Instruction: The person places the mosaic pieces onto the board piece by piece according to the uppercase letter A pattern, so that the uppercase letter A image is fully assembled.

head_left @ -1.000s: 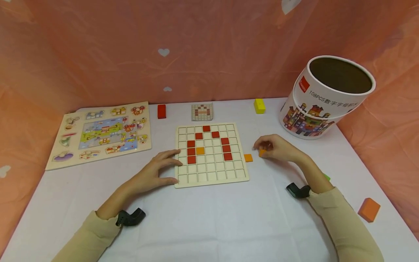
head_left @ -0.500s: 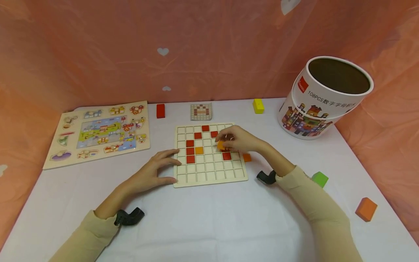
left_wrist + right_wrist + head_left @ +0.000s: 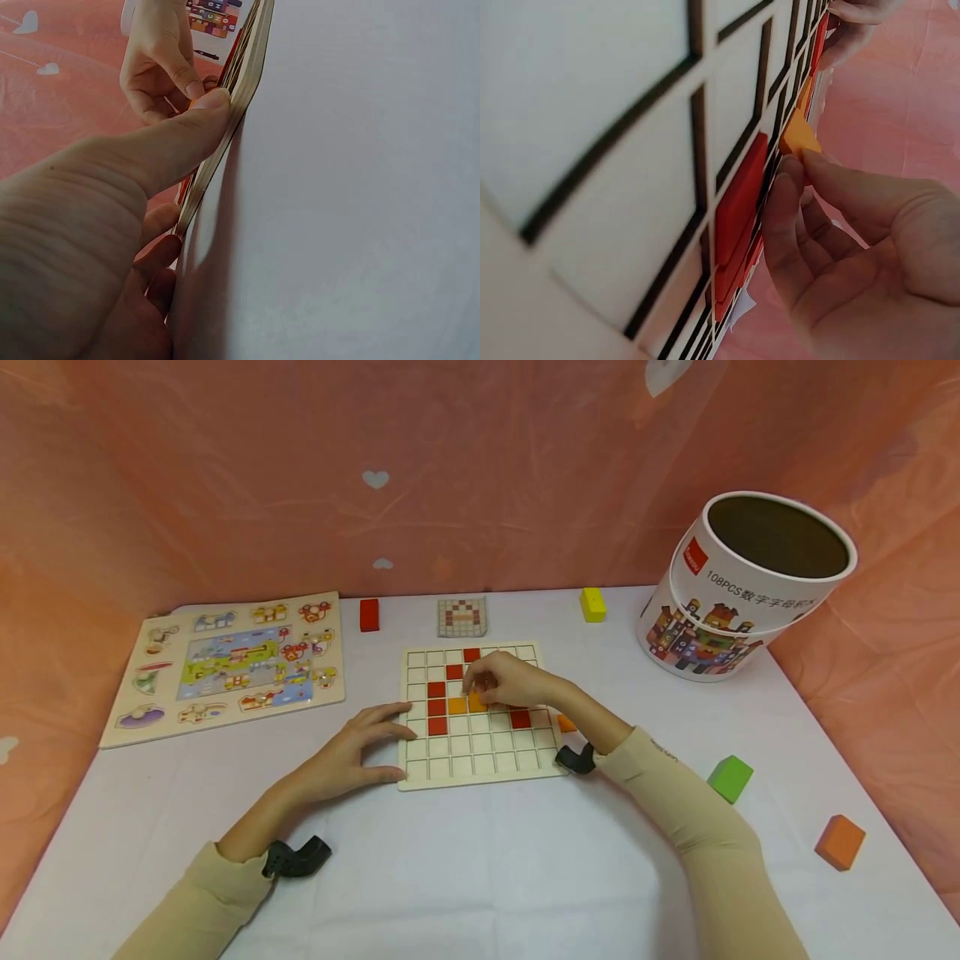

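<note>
A white grid board (image 3: 480, 760) lies mid-table with red tiles (image 3: 438, 707) set in an arch and one orange tile (image 3: 457, 706) inside it. My right hand (image 3: 482, 690) reaches over the board and pinches a second orange tile (image 3: 476, 702) right beside the first. In the right wrist view, the fingertips (image 3: 791, 176) hold that orange tile (image 3: 801, 135) at a cell next to red tiles (image 3: 739, 199). My left hand (image 3: 375, 747) rests with straight fingers on the board's left edge. Its thumb (image 3: 176, 139) presses the board's rim (image 3: 251, 71).
An animal puzzle board (image 3: 232, 664) lies at the left. A red block (image 3: 369, 614), a pattern card (image 3: 462, 616) and a yellow block (image 3: 592, 604) sit behind the grid. A printed tub (image 3: 742, 585) stands back right; green (image 3: 730, 778) and orange (image 3: 840, 842) blocks lie right.
My right hand carried an orange tile from the table right of the board leftward across the grid to a cell beside the first orange tile. The left hand stayed put.
</note>
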{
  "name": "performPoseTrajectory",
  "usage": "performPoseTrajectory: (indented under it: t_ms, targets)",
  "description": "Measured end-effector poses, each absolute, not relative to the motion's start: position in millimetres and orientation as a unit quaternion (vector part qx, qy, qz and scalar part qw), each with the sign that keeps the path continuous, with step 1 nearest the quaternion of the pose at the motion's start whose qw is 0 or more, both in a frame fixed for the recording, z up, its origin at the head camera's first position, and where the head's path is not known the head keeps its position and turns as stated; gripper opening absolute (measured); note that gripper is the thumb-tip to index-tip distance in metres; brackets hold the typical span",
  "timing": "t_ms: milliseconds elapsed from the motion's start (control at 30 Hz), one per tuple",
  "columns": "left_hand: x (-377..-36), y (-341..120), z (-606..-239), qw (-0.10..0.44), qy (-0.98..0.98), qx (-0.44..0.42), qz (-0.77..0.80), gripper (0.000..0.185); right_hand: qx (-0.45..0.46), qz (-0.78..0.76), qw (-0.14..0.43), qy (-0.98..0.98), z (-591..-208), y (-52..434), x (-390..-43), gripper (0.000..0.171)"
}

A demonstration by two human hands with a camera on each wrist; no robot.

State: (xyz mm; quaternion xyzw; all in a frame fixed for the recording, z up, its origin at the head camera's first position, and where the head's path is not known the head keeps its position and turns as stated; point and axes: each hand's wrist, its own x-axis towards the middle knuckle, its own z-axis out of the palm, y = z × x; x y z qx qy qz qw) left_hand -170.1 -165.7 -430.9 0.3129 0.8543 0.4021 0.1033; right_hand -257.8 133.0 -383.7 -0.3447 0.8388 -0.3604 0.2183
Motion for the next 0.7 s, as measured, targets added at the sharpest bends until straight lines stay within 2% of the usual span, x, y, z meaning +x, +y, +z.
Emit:
performPoseTrajectory:
  t_ms: [433,700]
  targets:
    - [-169.3,-166.2,-430.8,0.109,0.854,0.308,0.405,0.044,-0.325,-0.352,0.207,0.853,-381.5,135.0,-252.2,0.019]
    - [-169.0,-165.8,-430.6,0.111,0.855,0.306,0.404,0.045,-0.286,-0.390,0.169,0.859,-374.9,166.0,-240.1,0.019]
